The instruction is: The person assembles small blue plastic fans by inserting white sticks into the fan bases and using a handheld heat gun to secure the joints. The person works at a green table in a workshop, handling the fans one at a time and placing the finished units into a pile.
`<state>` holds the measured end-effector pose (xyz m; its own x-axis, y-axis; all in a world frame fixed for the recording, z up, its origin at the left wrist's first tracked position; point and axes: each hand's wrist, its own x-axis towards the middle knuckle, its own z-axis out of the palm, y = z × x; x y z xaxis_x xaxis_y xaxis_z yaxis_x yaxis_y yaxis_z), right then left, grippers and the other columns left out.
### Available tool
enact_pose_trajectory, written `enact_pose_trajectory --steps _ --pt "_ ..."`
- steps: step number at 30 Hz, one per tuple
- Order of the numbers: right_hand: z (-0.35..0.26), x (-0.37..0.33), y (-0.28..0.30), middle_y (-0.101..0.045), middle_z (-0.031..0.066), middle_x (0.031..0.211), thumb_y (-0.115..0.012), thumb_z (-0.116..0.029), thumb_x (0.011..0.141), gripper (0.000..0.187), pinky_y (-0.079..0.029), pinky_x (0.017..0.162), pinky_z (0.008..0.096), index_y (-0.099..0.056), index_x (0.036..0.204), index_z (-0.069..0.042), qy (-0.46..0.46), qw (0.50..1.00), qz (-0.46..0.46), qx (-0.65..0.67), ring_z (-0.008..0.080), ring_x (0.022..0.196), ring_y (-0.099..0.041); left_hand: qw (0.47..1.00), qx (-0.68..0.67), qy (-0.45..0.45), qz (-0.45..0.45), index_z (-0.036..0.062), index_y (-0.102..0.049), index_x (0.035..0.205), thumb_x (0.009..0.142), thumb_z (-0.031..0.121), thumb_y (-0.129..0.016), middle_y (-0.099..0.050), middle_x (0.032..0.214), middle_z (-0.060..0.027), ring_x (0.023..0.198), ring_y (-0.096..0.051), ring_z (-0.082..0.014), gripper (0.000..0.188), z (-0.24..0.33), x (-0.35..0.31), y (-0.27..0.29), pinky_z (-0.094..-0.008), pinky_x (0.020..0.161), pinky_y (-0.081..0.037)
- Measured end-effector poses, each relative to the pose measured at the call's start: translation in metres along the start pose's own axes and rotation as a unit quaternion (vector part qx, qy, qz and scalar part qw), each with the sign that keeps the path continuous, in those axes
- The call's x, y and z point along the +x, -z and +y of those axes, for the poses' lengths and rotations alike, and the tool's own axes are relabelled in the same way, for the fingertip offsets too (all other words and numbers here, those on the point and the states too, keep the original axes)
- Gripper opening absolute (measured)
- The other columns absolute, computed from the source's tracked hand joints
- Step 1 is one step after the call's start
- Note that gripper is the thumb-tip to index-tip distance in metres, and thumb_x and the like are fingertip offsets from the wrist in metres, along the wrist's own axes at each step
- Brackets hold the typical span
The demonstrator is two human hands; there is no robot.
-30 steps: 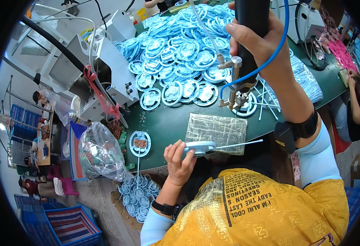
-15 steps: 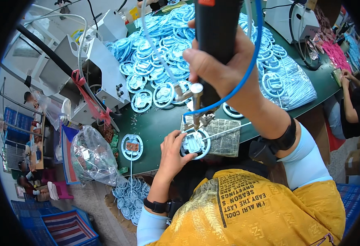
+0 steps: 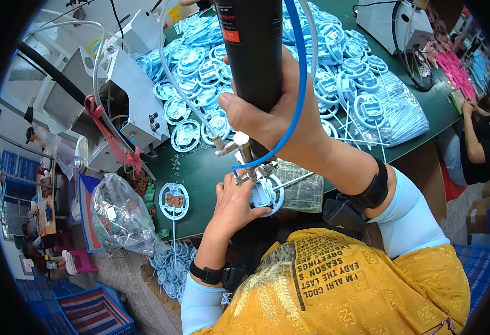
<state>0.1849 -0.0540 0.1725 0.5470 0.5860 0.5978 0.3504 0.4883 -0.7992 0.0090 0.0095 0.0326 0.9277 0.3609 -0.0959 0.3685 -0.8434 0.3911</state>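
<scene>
My right hand (image 3: 281,114) is wrapped around a black power screwdriver (image 3: 250,56), held upright with a blue hose and pale hoses attached. Its metal nose (image 3: 245,151) points down over the left part of a light-blue round plastic frame (image 3: 264,192); I cannot tell whether the tip touches. With thumb and fingers, my left hand (image 3: 234,204) grips that frame at its left edge. The frame's white stick (image 3: 301,180) points right across a tape-wrapped block (image 3: 306,195). Left of my left hand lies another ring frame (image 3: 174,202) with a brown circuit board inside.
A big heap of blue ring frames (image 3: 194,61) covers the back of the green table (image 3: 200,167). Grey machines (image 3: 127,111) stand at left, beside a clear plastic bag (image 3: 122,212). More frames (image 3: 172,271) lie below the front edge. Another person (image 3: 479,128) sits at right.
The screwdriver and my right hand have shifted left, and the nose now sits over the frame's left part, close to my left fingers. My left hand keeps its grip on the frame.
</scene>
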Motion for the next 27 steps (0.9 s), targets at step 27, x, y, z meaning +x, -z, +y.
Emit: enact_pose_trajectory --steps 27 --pt "0.010 0.007 0.002 -0.061 0.0015 0.081 -0.072 0.000 0.075 0.041 -0.047 0.061 0.0229 -0.056 0.112 0.004 0.003 0.999 -0.047 0.007 0.0057 0.068 -0.056 0.996 -0.068 -0.035 -0.039 0.0079 -0.066 0.112 0.054 0.030 -0.088 -0.053 0.131 -0.0141 0.120 -0.049 -0.0360 0.066 -0.002 0.023 0.014 -0.0444 0.098 -0.038"
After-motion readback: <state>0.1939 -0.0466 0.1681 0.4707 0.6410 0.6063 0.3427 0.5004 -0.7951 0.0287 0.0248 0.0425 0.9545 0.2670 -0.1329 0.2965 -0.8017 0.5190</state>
